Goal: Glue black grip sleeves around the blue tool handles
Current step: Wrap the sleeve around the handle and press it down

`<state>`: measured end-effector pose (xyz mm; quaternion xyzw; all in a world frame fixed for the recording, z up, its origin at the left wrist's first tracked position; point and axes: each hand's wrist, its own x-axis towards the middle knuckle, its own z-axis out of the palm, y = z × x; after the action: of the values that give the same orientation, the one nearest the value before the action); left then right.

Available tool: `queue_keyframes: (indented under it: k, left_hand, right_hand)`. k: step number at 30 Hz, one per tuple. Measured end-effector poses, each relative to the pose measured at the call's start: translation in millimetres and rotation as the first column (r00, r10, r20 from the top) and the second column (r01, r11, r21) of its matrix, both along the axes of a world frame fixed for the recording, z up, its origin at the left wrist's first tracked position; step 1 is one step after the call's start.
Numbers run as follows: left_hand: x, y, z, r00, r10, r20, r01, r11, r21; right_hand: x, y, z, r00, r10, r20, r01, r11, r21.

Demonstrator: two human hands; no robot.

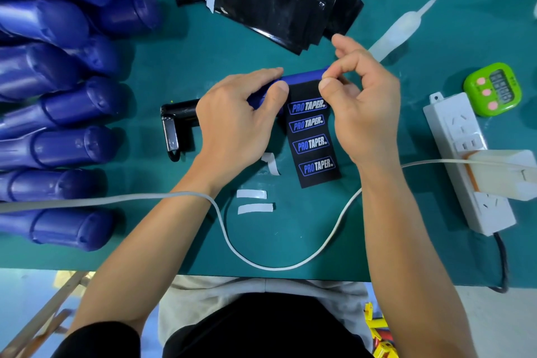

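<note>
A blue tool handle point(303, 76) lies crosswise at the middle of the green mat. My left hand point(238, 122) grips its left part, thumb pressed on the top edge of a black grip sleeve point(312, 142). This sleeve, printed with "PRO TAPER" labels, hangs flat from the handle toward me. My right hand point(363, 102) pinches the sleeve's upper right corner against the handle with thumb and forefinger. Several more blue handles point(58, 113) are piled at the left. A stack of black sleeves point(276, 0) with white backing strips lies at the back.
A black tool with a metal clip point(177, 119) lies left of my left hand. Peeled white strips point(252, 200) lie near the front. A white glue applicator point(401, 29), a green timer point(494, 90), a white power strip point(467, 160) and a white cable point(261, 259) lie around.
</note>
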<state>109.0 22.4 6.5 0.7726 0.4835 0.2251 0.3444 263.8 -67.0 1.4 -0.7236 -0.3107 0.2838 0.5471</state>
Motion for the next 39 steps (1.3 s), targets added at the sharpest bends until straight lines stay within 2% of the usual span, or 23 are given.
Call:
queue_keyframes:
  k: [10,15,19,21,26,28,32,39]
  left_hand:
    - [6.5,0.7,-0.5,0.996,0.087,-0.009,-0.087,0.996,-0.033]
    - [8.4,1.1,-0.8,0.995,0.099,-0.01,-0.1,0.994,-0.037]
    - [7.3,0.8,-1.0,0.996,0.091,-0.005,-0.091,0.995,-0.047]
    - [6.9,0.7,-1.0,0.996,0.09,-0.009,-0.09,0.995,-0.052]
    - [6.5,0.4,1.3,0.996,0.087,-0.021,-0.088,0.994,-0.061]
    - [7.9,-0.4,3.3,0.996,0.087,-0.036,-0.09,0.994,-0.065]
    - [15.3,1.5,8.4,0.992,0.086,-0.095,-0.092,0.994,-0.057]
    - [33.8,13.3,6.4,0.955,-0.062,-0.289,0.043,0.997,-0.072]
  right_hand:
    - [-1.0,3.4,2.5,0.996,-0.02,0.084,0.023,0.999,-0.04]
    - [-5.7,5.7,5.8,0.991,-0.105,0.088,0.109,0.993,-0.05]
    - [-9.0,6.9,11.9,0.987,-0.158,0.029,0.158,0.987,0.033]
    - [-8.9,8.0,11.7,0.988,-0.154,-0.026,0.154,0.988,0.013]
    - [-2.8,13.2,13.0,0.923,-0.213,-0.32,0.198,0.977,-0.081]
    - [0.4,14.7,15.1,0.897,-0.227,-0.378,0.204,0.974,-0.102]
    - [-0.2,17.6,15.9,0.894,-0.231,-0.384,0.203,0.973,-0.113]
    - [2.3,15.8,13.7,0.882,-0.23,-0.41,0.204,0.973,-0.106]
